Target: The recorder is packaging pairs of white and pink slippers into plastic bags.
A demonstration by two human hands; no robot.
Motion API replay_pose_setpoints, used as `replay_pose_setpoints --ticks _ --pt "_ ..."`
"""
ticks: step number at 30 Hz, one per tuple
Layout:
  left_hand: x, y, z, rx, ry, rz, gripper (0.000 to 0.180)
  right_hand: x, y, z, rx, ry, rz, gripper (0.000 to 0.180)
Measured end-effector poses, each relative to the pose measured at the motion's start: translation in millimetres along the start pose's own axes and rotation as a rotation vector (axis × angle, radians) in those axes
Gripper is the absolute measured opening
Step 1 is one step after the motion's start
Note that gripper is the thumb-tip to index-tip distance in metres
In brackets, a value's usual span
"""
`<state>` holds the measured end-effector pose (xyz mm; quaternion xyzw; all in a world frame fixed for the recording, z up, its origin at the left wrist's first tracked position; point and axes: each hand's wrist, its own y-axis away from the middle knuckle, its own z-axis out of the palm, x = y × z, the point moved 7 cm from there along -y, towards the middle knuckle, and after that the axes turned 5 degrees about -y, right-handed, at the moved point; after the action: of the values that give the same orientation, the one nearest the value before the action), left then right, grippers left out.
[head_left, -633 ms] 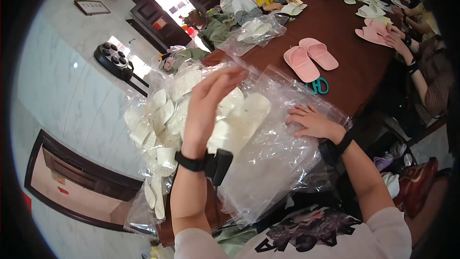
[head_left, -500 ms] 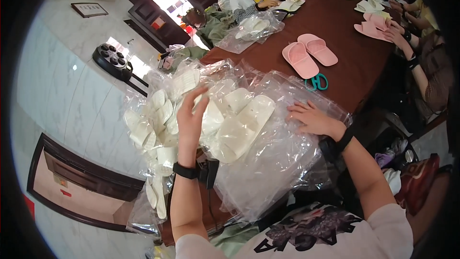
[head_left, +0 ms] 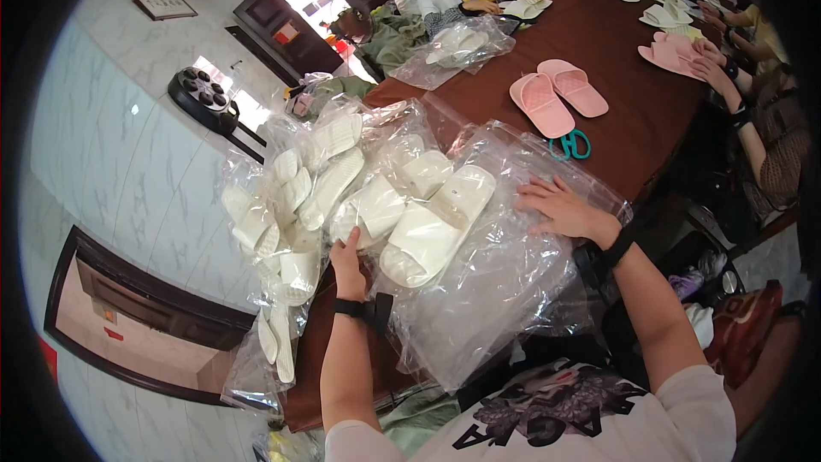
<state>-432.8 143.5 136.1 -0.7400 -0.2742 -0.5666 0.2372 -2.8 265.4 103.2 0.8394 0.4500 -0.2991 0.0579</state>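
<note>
The right hand [head_left: 560, 210] lies spread and flat on the clear plastic bags [head_left: 505, 274] at the brown table's [head_left: 633, 133] near edge — pinning them, apparently — while the left hand [head_left: 346, 261], fingers curled, grips the bagged white slippers [head_left: 432, 222] beside them.

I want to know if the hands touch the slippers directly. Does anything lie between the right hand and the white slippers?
Yes. The right hand lies flat on a clear plastic bag, and the white slippers sit inside it, so plastic film separates them.
</note>
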Motion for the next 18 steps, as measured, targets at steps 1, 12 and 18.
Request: replay_pose_setpoints --ticks 1,12,18 --pt "9 -3 -3 0.026 0.009 0.040 0.039 0 -2 2 0.001 0.000 0.000 0.058" --pt "191 32 24 0.058 0.402 0.399 0.044 2 -1 3 0.003 -0.001 -0.011 0.055" --pt "223 74 11 -0.157 0.502 0.402 0.041 1 -4 3 0.011 0.008 -0.019 0.051"
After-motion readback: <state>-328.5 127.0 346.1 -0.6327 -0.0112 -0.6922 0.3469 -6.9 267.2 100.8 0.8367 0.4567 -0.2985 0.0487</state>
